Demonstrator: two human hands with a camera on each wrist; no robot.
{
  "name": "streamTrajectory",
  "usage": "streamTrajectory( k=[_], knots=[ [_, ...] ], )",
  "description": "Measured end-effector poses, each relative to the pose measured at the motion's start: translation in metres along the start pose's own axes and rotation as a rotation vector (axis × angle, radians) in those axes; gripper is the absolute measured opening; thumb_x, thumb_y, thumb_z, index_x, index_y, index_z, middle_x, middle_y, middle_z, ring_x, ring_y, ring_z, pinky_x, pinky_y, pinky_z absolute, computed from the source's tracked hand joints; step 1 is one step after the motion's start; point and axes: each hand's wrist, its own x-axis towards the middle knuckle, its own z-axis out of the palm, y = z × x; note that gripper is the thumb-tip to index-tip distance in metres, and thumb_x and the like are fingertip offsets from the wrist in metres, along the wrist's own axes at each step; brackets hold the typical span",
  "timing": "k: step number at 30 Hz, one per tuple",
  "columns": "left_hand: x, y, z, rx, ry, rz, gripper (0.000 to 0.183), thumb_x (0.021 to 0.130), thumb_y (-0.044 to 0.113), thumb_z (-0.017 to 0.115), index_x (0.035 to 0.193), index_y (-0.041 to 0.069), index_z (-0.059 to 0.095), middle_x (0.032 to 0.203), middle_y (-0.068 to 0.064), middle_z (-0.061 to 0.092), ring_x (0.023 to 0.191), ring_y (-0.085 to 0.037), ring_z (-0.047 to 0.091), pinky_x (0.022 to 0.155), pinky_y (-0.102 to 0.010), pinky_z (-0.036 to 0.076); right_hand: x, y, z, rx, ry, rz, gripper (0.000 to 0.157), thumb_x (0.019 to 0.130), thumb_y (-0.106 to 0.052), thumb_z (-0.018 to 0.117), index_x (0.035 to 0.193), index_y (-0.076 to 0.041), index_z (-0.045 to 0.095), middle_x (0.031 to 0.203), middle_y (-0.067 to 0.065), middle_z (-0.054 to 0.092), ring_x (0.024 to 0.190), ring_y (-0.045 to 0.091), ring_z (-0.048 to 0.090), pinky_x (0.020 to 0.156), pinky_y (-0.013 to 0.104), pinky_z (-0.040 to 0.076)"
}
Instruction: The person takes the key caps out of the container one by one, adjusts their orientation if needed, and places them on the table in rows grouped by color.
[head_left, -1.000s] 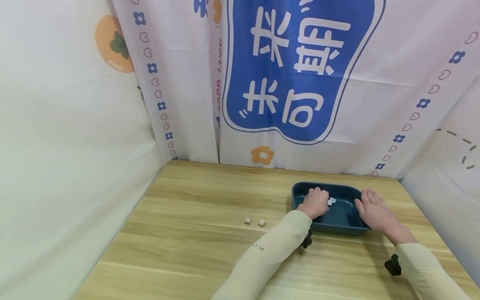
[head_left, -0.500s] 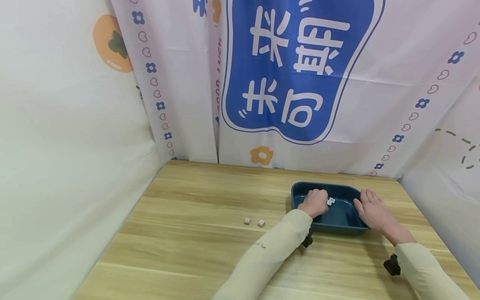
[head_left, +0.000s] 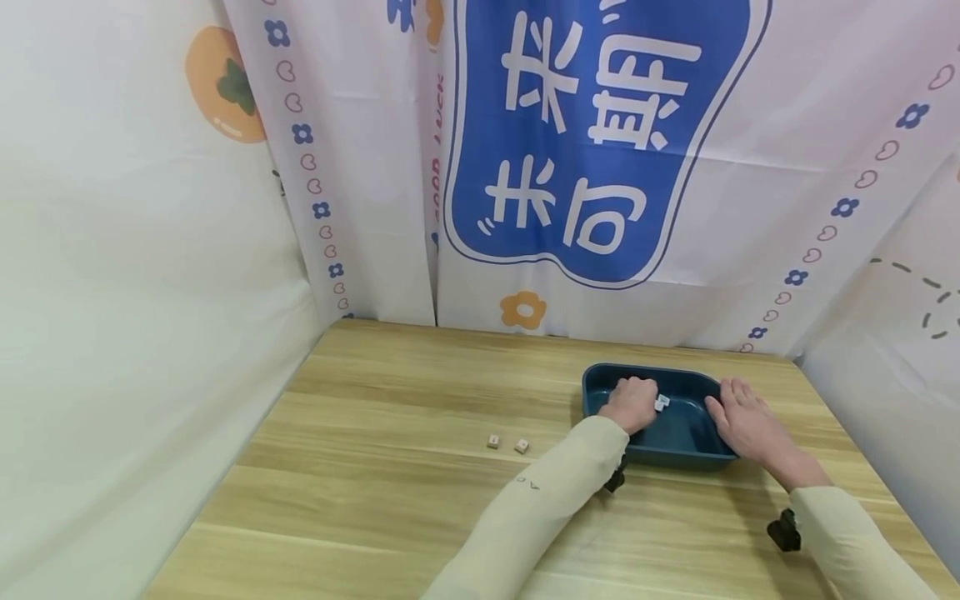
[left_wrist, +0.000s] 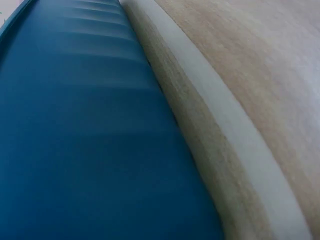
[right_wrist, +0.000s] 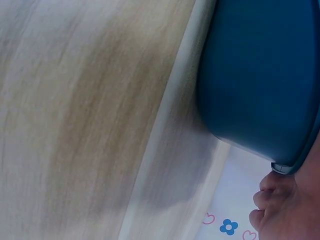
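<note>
A dark blue rectangular tray (head_left: 678,437) sits on the wooden table. My left hand (head_left: 632,405) reaches over its front wall and lies inside, back of the hand up. The fingertips and anything under them are hidden. Right beside that hand, small white cubes (head_left: 662,403) rest on the tray's floor. My right hand (head_left: 753,425) grips the tray's right wall, thumb on the inner side and fingers outside; in the right wrist view its curled fingers (right_wrist: 270,197) show near the rim. The left wrist view holds only the tray's outer wall (left_wrist: 95,130) and the table.
Two small pale cubes with dark marks, one (head_left: 492,442) and another (head_left: 522,447), lie on the table (head_left: 360,467) left of the tray. A printed cloth (head_left: 570,167) hangs behind the table, and white cloth covers both sides.
Almost nothing differs: my left hand shifts very slightly inside the tray, while the right hand keeps its grip on the tray's right wall.
</note>
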Motion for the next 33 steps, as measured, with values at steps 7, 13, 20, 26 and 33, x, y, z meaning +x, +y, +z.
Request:
streamTrajectory(
  k=[7, 13, 20, 26, 33],
  knots=[
    [0.003, 0.001, 0.0, 0.034, 0.011, -0.006, 0.017, 0.099, 0.02, 0.057, 0.089, 0.019, 0.07, 0.076, 0.002, 0.065, 0.059, -0.011, 0.053, 0.053, -0.025, 0.043, 0.001, 0.001, 0.0, 0.003, 0.0, -0.001, 0.073, 0.108, -0.04, 0.023, 0.143, 0.023, 0.019, 0.147, 0.048, 0.016, 0.137, 0.062, 0.018, 0.109, 0.07, 0.019],
    [0.004, -0.001, 0.0, 0.047, -0.005, -0.032, 0.022, 0.1, 0.019, 0.054, 0.083, 0.019, 0.068, 0.07, 0.002, 0.06, 0.055, -0.011, 0.051, 0.048, -0.024, 0.041, 0.002, -0.001, -0.001, 0.005, 0.004, -0.003, 0.072, 0.108, -0.039, 0.025, 0.143, 0.024, 0.019, 0.146, 0.049, 0.016, 0.137, 0.061, 0.018, 0.108, 0.07, 0.02],
    [0.003, -0.005, -0.005, 0.001, -0.032, -0.071, 0.021, 0.1, 0.018, 0.055, 0.083, 0.018, 0.067, 0.07, 0.002, 0.059, 0.054, -0.013, 0.048, 0.048, -0.026, 0.038, 0.002, -0.001, 0.0, 0.009, 0.001, 0.003, 0.075, 0.107, -0.042, 0.023, 0.143, 0.023, 0.018, 0.146, 0.049, 0.015, 0.137, 0.061, 0.017, 0.109, 0.07, 0.019],
    [0.002, -0.01, -0.012, -0.057, -0.042, -0.087, 0.019, 0.099, 0.02, 0.057, 0.083, 0.018, 0.066, 0.067, 0.002, 0.055, 0.053, -0.012, 0.048, 0.048, -0.026, 0.038, 0.002, -0.001, 0.0, 0.009, 0.006, 0.001, 0.074, 0.107, -0.041, 0.024, 0.143, 0.024, 0.018, 0.147, 0.048, 0.015, 0.137, 0.061, 0.018, 0.109, 0.069, 0.019],
    [-0.007, -0.013, -0.027, -0.142, 0.008, 0.004, 0.032, 0.099, 0.023, 0.056, 0.068, 0.016, 0.052, 0.059, 0.006, 0.04, 0.048, -0.009, 0.037, 0.046, -0.022, 0.033, 0.001, 0.0, 0.0, 0.012, -0.006, 0.011, 0.076, 0.107, -0.043, 0.024, 0.143, 0.024, 0.017, 0.147, 0.049, 0.014, 0.138, 0.061, 0.017, 0.11, 0.069, 0.019]
  ],
)
